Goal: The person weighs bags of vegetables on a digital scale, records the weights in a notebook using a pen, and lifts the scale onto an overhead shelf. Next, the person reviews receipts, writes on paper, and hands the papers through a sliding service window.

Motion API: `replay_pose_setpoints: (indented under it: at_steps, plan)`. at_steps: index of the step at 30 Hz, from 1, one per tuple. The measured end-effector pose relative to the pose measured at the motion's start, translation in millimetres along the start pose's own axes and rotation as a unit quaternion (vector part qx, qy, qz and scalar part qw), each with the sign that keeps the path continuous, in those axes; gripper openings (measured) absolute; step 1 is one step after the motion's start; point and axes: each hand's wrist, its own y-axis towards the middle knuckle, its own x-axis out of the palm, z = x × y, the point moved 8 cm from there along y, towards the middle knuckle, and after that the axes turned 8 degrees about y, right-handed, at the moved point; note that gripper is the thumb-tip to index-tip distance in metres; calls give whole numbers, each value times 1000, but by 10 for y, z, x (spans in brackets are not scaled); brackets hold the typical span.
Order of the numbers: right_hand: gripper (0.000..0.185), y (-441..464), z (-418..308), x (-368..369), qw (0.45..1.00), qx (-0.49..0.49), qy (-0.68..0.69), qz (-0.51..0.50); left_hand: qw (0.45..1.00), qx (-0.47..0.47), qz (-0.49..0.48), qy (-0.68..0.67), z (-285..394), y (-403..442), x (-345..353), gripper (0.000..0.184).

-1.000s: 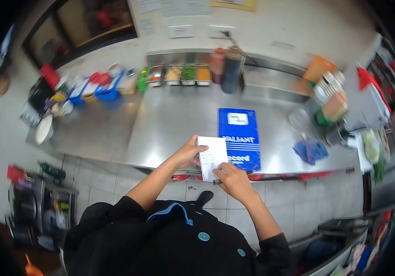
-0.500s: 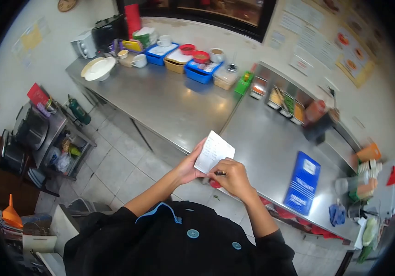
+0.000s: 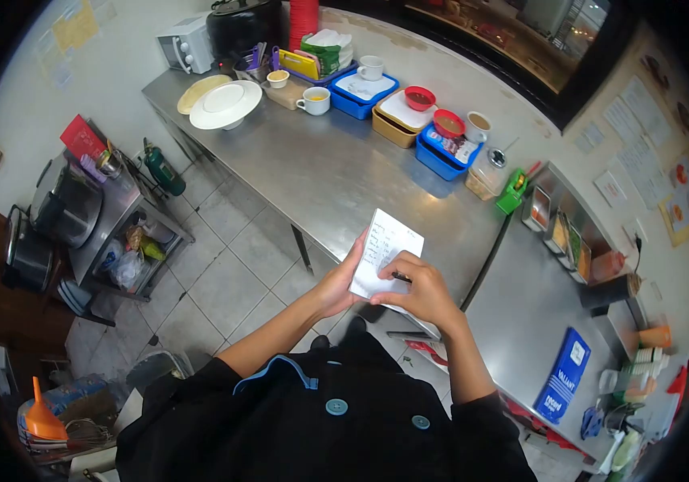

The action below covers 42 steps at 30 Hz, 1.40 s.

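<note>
A small white notepad [image 3: 383, 255] with handwritten lines is held up in front of the body, over the steel table's front edge. My left hand [image 3: 341, 279] grips its left side and lower edge, fingers behind it. My right hand [image 3: 420, 291] lies against the pad's lower right part, its fingers closed round a dark pen [image 3: 400, 277]. The pen's tip is hard to make out.
Along the wall side of the steel table [image 3: 328, 165] stand a white plate [image 3: 226, 104], cups, blue boxes [image 3: 446, 153] and red bowls. Metal food trays [image 3: 557, 231] and a blue record book [image 3: 564, 376] are on the right counter. Pots and a shelf stand at left.
The view has swung left, so the record book now lies far right and the plate and cups show fully. Both hands still hold the notepad and pen.
</note>
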Motion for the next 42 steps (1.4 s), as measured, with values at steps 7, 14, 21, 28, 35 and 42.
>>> replay_pose_setpoints:
  at_steps: [7, 14, 21, 28, 35, 42]
  plan:
    - [13, 620, 467, 6, 979, 82, 185, 15, 997, 9, 77, -5, 293, 328, -697, 59]
    - [14, 1242, 1035, -201, 909, 154, 353, 158, 966, 34, 244, 77, 647, 439, -1400, 42]
    - [14, 1755, 1267, -193, 876, 206, 339, 273, 947, 18, 260, 187, 962, 958, -2290, 35]
    - [12, 1715, 2358, -267, 660, 201, 440, 575, 970, 106, 208, 73, 2147, 1357, -3075, 35]
    - [16, 1386, 2262, -134, 621, 190, 358, 671, 737, 341, 165, 559, 4789, 2249, -3548, 25]
    - [16, 1134, 2106, 176, 571, 245, 284, 730, 571, 183, -124, 791, 4913, 3698, -3533, 27]
